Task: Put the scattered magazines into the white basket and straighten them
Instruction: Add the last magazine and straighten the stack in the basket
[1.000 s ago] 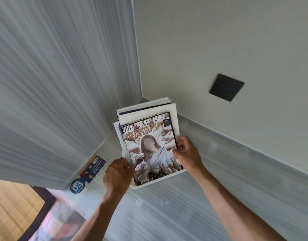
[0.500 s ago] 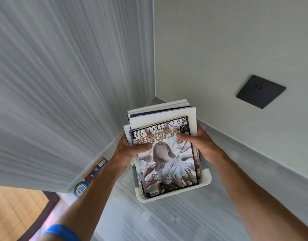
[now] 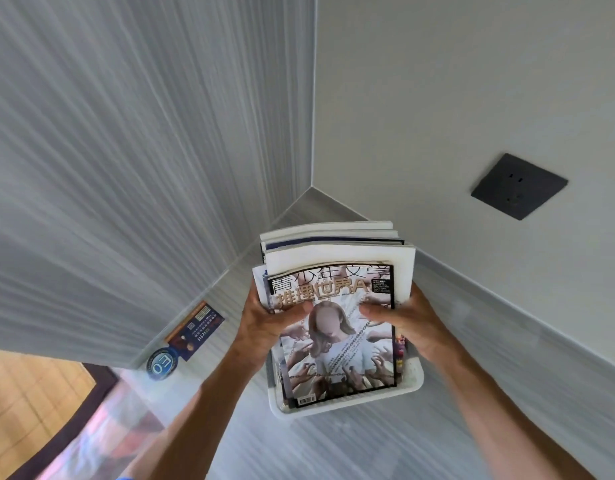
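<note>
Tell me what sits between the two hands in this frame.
The head view shows the stack of magazines standing in the white basket, with the left hand and right hand gripping its sides, thumbs on the front cover.

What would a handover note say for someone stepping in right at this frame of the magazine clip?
Left hand: grips the left edge of the magazine stack, thumb over the front cover.
Right hand: grips the right edge, thumb on the cover.
Things: the magazines stand upright in the white basket, which sits on the floor in the wall corner. The front magazine faces the camera.
Done: the magazines in view are in the basket.
Left: the top edges are uneven and staggered; square the stack, then let go. A small card lies by the left wall, not a magazine as far as I can tell.
</note>
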{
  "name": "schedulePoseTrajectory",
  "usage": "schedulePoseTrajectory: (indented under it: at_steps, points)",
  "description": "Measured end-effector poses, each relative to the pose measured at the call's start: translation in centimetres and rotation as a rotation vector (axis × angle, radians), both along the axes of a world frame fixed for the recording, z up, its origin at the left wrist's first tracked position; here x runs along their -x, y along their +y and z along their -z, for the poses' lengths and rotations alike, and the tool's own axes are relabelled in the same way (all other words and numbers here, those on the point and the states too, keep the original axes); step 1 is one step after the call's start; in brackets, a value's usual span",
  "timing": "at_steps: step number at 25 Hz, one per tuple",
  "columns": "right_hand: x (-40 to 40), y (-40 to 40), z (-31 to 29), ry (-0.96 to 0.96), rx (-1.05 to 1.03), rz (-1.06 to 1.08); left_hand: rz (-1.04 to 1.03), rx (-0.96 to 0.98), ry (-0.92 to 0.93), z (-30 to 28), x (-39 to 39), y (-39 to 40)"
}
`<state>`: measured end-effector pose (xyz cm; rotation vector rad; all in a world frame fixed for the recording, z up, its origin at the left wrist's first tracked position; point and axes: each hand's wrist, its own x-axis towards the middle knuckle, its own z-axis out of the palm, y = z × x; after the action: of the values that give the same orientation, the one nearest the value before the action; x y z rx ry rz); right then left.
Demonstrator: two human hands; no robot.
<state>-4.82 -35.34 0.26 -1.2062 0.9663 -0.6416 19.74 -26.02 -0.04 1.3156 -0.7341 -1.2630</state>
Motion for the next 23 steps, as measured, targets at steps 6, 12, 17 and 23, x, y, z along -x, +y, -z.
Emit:
schedulePoseTrajectory:
  at_steps: [6, 12, 17, 23]
  points:
    - [1.4, 1.6, -2.4, -0.013, 0.144, 0.020, 0.033, 0.166, -0.154, -2.3, -0.6, 0.9]
    - [2.3, 1.2, -2.5, 0.085, 0.124, -0.118, 0.176, 0.047, -0.389, -2.0, -0.3, 3.3]
    - [1.8, 1.8, -1.6, 0.205, 0.157, -0.107, 0.078, -0.105, -0.397, 0.2, 0.1, 3.2]
    - [2.6, 4.0, 0.5, 0.149, 0.108, -0.075, 0.115, -0.152, -0.336, 1.6, -0.1, 3.7]
